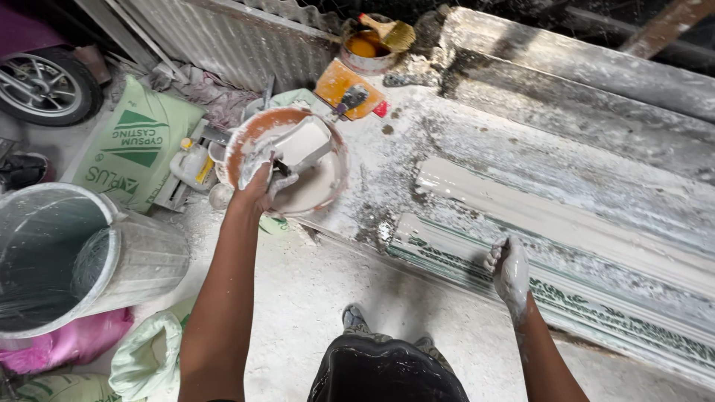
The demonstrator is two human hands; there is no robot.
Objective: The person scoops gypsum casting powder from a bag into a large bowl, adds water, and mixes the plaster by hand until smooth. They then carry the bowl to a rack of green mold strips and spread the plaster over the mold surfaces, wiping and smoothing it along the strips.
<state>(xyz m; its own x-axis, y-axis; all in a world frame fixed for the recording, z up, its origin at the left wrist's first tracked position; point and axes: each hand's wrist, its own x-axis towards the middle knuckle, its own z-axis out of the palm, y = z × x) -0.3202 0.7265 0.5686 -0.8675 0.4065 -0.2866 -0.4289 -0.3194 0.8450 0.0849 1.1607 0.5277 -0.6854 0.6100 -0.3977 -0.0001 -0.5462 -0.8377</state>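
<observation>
We are holding a white scoop [302, 145] with our left hand [261, 182], fingers shut around its handle. The scoop is sitting in the orange bowl [246, 138], which is full of wet white plaster [316, 186]. Our right hand [510, 272] is resting on the edge of the long mould [566, 223], fingers curled and holding nothing.

The bowl is sitting near the edge of the bench, so we think a hard push could tip it and spill the plaster. Our hands are wet and slippery, so the scoop could slide out.

A green bag [138, 141] with darker green triangles and letters is leaning on the left. A small white bottle [190, 160] with a yellow label is standing just beside it. A grey bucket [52, 257] is lying near our left arm.
</observation>
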